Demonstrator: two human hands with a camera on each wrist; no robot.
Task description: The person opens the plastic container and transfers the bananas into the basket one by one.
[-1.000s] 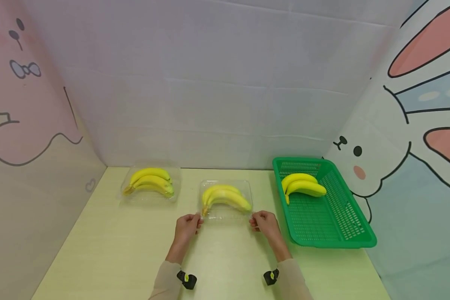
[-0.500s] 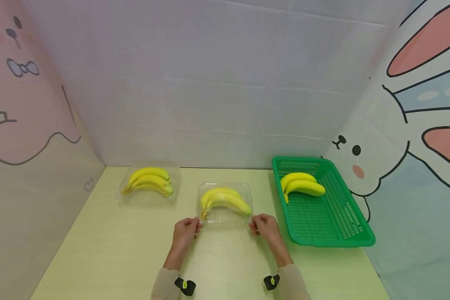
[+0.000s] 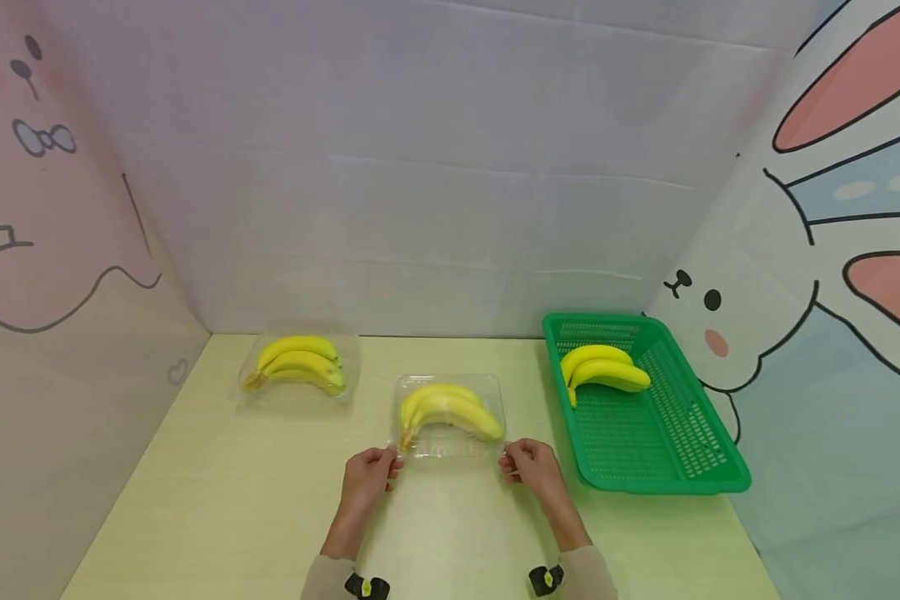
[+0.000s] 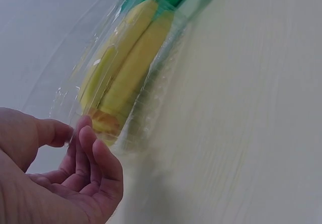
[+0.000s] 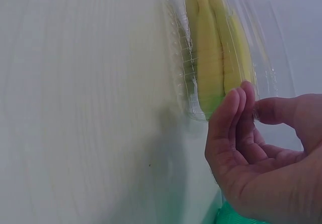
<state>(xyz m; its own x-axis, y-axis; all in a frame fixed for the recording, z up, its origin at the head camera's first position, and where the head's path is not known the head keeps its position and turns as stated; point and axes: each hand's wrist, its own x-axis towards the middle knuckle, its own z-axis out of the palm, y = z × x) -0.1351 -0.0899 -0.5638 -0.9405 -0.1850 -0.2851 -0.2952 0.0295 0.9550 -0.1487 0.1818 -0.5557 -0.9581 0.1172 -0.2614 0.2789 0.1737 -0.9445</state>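
Note:
A clear plastic clamshell box (image 3: 450,450) with a bunch of bananas (image 3: 453,408) inside lies at the middle of the table. My left hand (image 3: 367,479) pinches the box's near left corner between thumb and fingertips. At the near right corner, my right hand (image 3: 532,467) pinches the rim the same way. Both wrist views show thumb and fingers meeting at the box's edge, with the bananas (image 4: 123,63) visible through the clear wall. In the right wrist view the banana tips (image 5: 209,95) lie close to the fingers.
Another clear box (image 3: 352,367) holding bananas (image 3: 296,362) stands at the back left. On the right, a green plastic basket (image 3: 622,450) holds a bunch of bananas (image 3: 607,371). A white cloth wall (image 3: 450,208) rises behind the table (image 3: 217,500).
Both hands have drawn the box with the bananas a little nearer to me, keeping their pinch on its corners. The basket and the other box stay put.

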